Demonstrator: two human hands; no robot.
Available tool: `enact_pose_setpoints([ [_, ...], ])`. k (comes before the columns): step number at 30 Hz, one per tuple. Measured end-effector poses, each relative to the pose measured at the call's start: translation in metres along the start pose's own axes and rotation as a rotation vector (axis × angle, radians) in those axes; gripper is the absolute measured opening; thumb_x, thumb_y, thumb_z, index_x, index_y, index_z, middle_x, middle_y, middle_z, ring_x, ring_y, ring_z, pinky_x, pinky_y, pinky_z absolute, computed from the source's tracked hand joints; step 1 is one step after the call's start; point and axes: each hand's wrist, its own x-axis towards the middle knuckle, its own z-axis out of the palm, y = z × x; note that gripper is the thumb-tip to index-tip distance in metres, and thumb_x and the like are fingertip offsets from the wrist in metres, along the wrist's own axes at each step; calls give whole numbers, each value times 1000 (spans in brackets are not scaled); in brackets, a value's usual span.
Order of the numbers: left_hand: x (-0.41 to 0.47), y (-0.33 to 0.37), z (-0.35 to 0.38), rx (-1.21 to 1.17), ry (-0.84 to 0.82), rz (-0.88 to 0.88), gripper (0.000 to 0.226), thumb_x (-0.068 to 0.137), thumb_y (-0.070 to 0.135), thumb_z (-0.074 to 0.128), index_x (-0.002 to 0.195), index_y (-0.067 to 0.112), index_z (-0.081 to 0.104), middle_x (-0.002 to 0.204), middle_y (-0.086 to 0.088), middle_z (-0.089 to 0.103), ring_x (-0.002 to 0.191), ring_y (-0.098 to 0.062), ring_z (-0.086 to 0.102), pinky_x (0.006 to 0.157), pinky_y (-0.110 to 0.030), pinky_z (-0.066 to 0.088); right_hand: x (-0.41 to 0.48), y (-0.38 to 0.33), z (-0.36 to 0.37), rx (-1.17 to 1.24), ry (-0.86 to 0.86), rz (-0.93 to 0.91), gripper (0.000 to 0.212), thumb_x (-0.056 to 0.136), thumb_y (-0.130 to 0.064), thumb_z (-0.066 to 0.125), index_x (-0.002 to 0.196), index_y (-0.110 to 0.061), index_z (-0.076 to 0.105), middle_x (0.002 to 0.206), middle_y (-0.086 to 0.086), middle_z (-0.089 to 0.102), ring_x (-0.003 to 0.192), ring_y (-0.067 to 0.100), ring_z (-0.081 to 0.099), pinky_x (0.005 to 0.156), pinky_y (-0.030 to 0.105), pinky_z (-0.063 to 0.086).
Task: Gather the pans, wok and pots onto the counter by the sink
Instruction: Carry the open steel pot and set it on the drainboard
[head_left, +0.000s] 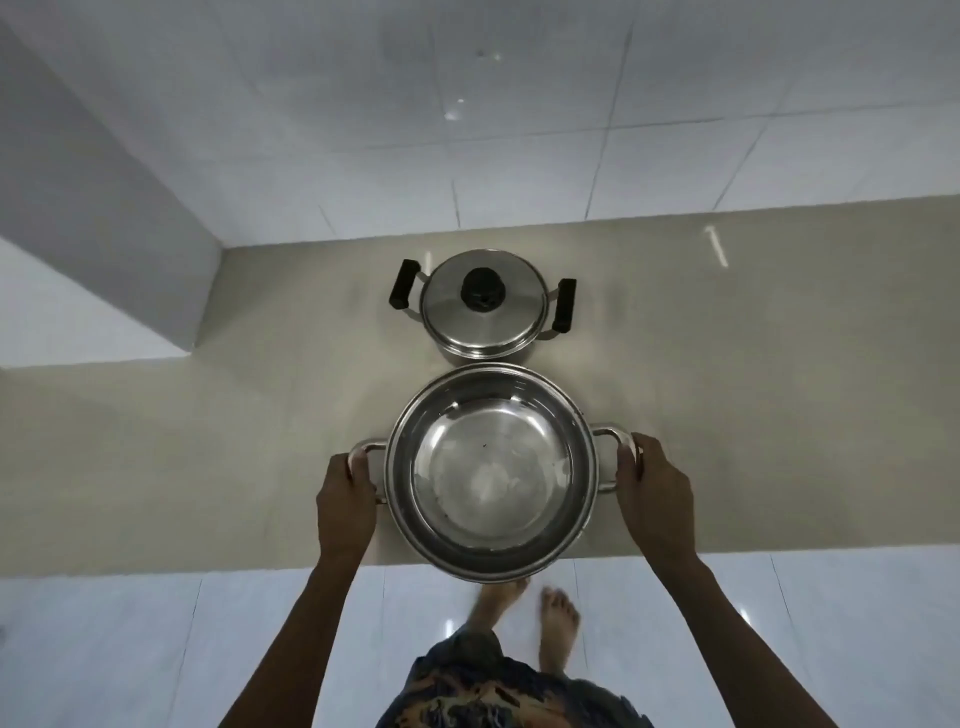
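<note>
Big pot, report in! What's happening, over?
Left grip and right grip shut on open pot handles. Pot at counter front edge. Lidded pot close behind.

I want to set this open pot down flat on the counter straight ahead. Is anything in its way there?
Yes. The lidded pot with black handles stands on the counter directly beyond the open pot, which the left hand and right hand hold by its side handles. Counter to either side looks bare.
</note>
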Motion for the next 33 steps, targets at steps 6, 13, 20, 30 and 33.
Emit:
enact_pose_setpoints([
  [6,-31,-29,-39,-50,128,-109,42,105,42,38,107,8,62,89,-10,67,83,-30,68,79,-49,57,0,-34,7,81,-82,-139,26,101,-25,52,120,-12,62,90,15,74,84,39,68,69,36,46],
  [13,-69,-91,-129,-90,367,-248,43,104,45,36,99,13,64,85,-1,67,76,-23,68,76,-49,58,-25,-127,54,144,-251,-409,23,99,-22,56,117,-9,64,92,14,75,84,38,69,69,34,45],
  [20,-76,-182,-247,-184,610,-395,41,104,42,35,106,12,64,86,-2,67,76,-21,67,73,-43,57,-101,-253,144,194,-404,-595,21,99,-23,56,113,-10,65,85,10,74,80,36,68,67,31,42],
  [30,-80,-331,-421,-218,781,-506,38,103,45,38,94,17,63,77,2,66,72,-16,65,59,-30,44,-248,-424,281,279,-583,-675,21,100,-29,53,112,-18,66,80,-4,67,75,23,62,69,33,43],
  [33,-74,-369,-465,-222,831,-531,37,103,45,40,93,18,64,75,0,66,71,-16,64,59,-31,44,-283,-471,317,294,-630,-713,20,100,-31,53,110,-19,66,78,-8,66,73,20,62,66,31,42],
])
